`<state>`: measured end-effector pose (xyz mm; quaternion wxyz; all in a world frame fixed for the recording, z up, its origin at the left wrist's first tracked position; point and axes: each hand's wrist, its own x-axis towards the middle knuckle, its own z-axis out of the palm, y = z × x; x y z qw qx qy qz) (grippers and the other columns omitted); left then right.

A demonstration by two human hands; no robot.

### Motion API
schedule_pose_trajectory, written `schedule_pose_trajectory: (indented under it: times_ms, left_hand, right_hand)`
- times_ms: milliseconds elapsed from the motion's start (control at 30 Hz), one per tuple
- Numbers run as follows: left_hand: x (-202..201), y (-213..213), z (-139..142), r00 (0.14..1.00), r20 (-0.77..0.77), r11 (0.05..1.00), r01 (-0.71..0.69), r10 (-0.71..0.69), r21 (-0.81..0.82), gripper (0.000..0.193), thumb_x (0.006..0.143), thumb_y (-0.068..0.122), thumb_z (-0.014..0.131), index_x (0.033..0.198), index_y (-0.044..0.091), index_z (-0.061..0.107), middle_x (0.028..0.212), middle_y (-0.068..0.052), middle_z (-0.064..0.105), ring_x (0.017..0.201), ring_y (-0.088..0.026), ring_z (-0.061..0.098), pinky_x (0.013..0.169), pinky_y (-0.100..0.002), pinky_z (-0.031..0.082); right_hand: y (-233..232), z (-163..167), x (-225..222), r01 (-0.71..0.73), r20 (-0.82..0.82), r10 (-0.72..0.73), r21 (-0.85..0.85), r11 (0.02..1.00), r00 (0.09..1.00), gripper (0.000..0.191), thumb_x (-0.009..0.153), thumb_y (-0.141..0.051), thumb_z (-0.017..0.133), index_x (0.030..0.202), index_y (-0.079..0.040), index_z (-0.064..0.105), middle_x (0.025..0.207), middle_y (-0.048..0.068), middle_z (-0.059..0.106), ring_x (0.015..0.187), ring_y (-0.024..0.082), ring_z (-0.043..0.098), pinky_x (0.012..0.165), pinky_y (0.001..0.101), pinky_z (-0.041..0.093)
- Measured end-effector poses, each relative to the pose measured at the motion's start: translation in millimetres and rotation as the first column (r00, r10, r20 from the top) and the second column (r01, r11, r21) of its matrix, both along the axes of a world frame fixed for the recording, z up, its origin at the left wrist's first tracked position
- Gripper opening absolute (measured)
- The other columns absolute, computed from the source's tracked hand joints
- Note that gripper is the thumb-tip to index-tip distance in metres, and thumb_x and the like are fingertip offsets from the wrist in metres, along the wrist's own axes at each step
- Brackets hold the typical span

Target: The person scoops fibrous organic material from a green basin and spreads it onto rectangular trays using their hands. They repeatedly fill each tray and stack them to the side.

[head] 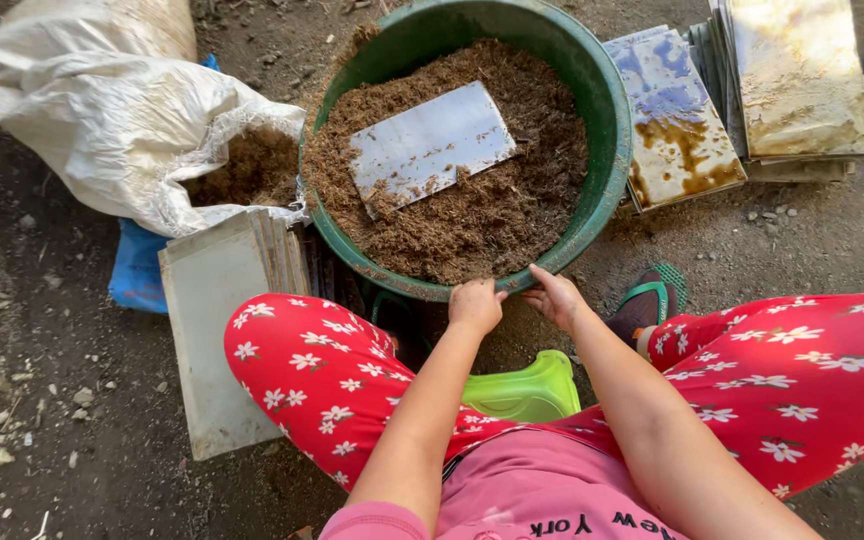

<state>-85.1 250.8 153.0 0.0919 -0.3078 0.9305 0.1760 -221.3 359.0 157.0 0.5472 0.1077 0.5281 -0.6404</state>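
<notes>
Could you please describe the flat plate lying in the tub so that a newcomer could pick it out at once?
Find the big round green plastic tub of brown fibrous material that both hands grip at its near rim. On that material lies a flat rectangular grey metal plate. Unlike the stained tiles stacked on the ground to the right, it lies alone inside the tub.

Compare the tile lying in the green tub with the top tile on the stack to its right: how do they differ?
The tile in the tub is grey-white, dusted with fibre and bedded on the brown fill; the top stacked tile is stained brown and blue and rests on other tiles outside the tub. Both are flat and rectangular.
</notes>
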Motion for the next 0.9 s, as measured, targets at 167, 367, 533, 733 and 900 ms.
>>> schedule_pose_trajectory:
  times_ms: [167, 367, 533, 733, 900]
  left_hand:
    - [1, -1, 27, 0.991, 0.132, 1.000, 0.026, -0.028, 0.015, 0.040, 0.102, 0.043, 0.052, 0.116, 0.010, 0.071, 0.112, -0.013, 0.073, 0.107, -0.031, 0.068, 0.101, -0.048, 0.044]
    - [8, 12, 30, 0.961, 0.276, 0.990, -0.011, -0.029, 0.144, 0.045, 0.103, 0.049, 0.052, 0.116, 0.010, 0.072, 0.115, -0.013, 0.075, 0.111, -0.031, 0.069, 0.099, -0.048, 0.049]
    - [-2, -4, 32, 0.912, 0.386, 0.963, 0.032, -0.138, 0.269, 0.051, 0.100, 0.054, 0.053, 0.122, 0.012, 0.071, 0.126, -0.011, 0.071, 0.120, -0.031, 0.064, 0.101, -0.050, 0.050]
    - [-40, -160, 95, 0.938, 0.323, 0.988, 0.089, -0.125, 0.123, 0.041, 0.098, 0.040, 0.062, 0.130, 0.014, 0.063, 0.131, -0.011, 0.067, 0.121, -0.031, 0.064, 0.104, -0.059, 0.046]
    - [-7, -311, 157, 0.998, 0.050, 0.999, -0.041, 0.042, -0.022, 0.044, 0.098, 0.039, 0.063, 0.134, 0.015, 0.064, 0.129, -0.014, 0.068, 0.120, -0.033, 0.063, 0.100, -0.048, 0.051]
  right_hand:
    - [3, 7, 11, -0.056, -0.011, 0.056, -0.014, 0.998, 0.998, 0.034, 0.099, -0.028, 0.063, 0.118, -0.001, 0.058, 0.115, 0.017, 0.070, 0.106, 0.031, 0.070, 0.095, 0.0448, 0.057]
    - [27, -13, 23, -0.044, 0.052, 0.042, 0.032, 0.999, 0.998, 0.041, 0.099, -0.031, 0.066, 0.122, 0.002, 0.057, 0.119, 0.019, 0.066, 0.108, 0.032, 0.069, 0.096, 0.0446, 0.059]
    - [34, -23, 20, 0.011, 0.031, -0.020, 0.263, 0.965, 0.999, 0.066, 0.091, -0.044, 0.066, 0.139, -0.003, 0.046, 0.136, 0.021, 0.054, 0.111, 0.045, 0.065, 0.095, 0.0535, 0.056]
    - [28, -27, -47, 0.478, -0.978, 0.204, 0.201, 0.855, 0.047, 0.076, 0.099, -0.014, 0.084, 0.153, 0.012, 0.038, 0.153, 0.031, 0.039, 0.140, 0.045, 0.044, 0.120, 0.0518, 0.038]
    - [-40, -62, -52, -0.257, -0.792, 0.526, 0.463, 0.848, 0.310, 0.061, 0.087, -0.037, 0.078, 0.133, 0.000, 0.067, 0.128, 0.023, 0.070, 0.120, 0.036, 0.067, 0.100, 0.0431, 0.050]
